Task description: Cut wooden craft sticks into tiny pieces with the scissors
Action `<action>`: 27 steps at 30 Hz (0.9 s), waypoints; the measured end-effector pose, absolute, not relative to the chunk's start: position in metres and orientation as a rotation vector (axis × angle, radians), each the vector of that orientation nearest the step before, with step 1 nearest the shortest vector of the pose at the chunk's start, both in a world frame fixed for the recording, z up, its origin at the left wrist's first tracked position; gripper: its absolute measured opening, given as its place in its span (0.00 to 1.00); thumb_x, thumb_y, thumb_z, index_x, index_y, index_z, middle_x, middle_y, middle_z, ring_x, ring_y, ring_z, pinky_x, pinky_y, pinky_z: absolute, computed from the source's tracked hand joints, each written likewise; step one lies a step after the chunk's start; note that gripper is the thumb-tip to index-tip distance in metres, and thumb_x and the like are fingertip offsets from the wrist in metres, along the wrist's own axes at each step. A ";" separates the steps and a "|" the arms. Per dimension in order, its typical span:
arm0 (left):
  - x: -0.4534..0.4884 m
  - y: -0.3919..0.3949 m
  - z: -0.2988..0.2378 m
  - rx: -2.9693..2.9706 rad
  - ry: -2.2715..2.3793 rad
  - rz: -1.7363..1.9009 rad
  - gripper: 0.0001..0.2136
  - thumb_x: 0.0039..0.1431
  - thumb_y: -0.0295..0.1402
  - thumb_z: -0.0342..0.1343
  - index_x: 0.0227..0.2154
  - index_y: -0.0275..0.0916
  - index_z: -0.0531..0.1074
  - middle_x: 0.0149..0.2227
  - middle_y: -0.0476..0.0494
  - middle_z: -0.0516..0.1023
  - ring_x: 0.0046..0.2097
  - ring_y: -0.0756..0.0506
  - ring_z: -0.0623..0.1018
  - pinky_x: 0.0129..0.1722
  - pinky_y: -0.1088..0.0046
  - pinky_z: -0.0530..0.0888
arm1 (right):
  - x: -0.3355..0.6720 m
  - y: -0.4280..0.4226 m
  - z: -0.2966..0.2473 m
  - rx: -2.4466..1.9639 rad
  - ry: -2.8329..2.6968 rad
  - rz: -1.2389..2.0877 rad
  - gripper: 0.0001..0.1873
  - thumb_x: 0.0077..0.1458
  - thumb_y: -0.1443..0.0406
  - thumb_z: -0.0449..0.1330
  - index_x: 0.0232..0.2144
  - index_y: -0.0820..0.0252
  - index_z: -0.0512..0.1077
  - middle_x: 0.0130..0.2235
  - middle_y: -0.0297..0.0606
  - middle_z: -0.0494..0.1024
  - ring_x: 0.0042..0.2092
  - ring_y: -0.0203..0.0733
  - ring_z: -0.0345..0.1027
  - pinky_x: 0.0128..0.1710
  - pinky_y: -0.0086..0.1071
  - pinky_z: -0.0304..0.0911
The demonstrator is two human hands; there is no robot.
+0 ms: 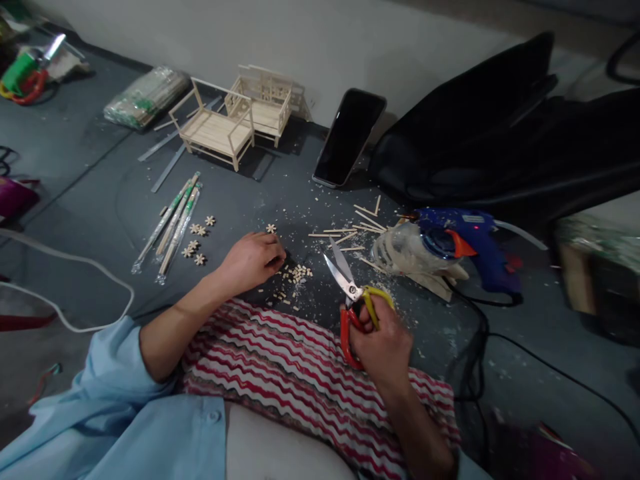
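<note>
My right hand (384, 337) grips a pair of scissors (353, 291) by the red and yellow handles. The blades are parted and point up and left, over the table. Beside a heap of short cut stick pieces (299, 273), my left hand (254, 262) rests with its fingers curled down and closed; whatever they hold is hidden. A small wooden flower shape (271, 228) lies just beyond its knuckles. Several more flower shapes (199, 230) sit to its left, next to bundles of sticks (175, 223) in clear wrappers. Loose thin sticks (345, 233) lie past the blade tips.
Two miniature wooden benches (217, 133) stand at the back near a leaning phone (350, 137). On the right a blue glue gun (480, 243) rests on a clear plastic bottle (405, 248), its black cord trailing forward. A white cable (70, 323) loops at left. Striped cloth (280, 360) covers my lap.
</note>
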State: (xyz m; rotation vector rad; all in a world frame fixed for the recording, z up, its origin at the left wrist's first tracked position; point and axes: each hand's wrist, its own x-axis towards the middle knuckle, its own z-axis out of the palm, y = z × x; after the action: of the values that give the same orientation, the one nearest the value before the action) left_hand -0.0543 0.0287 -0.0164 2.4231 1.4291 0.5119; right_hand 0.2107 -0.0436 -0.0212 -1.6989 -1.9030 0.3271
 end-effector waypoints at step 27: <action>-0.011 -0.006 -0.005 0.865 0.833 1.214 0.10 0.46 0.29 0.67 0.31 0.35 0.73 0.30 0.49 0.79 0.28 0.53 0.78 0.31 0.78 0.76 | 0.201 -0.049 -0.011 -1.508 -2.150 0.033 0.11 0.51 0.58 0.59 0.35 0.57 0.65 0.28 0.33 0.69 0.29 0.38 0.62 0.28 0.31 0.56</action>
State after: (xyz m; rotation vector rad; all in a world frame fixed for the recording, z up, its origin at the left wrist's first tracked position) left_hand -0.0114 -0.0064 -0.0052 0.8653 0.8330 1.2143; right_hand 0.2008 -0.0487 -0.0109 -1.5077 -2.1502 0.0331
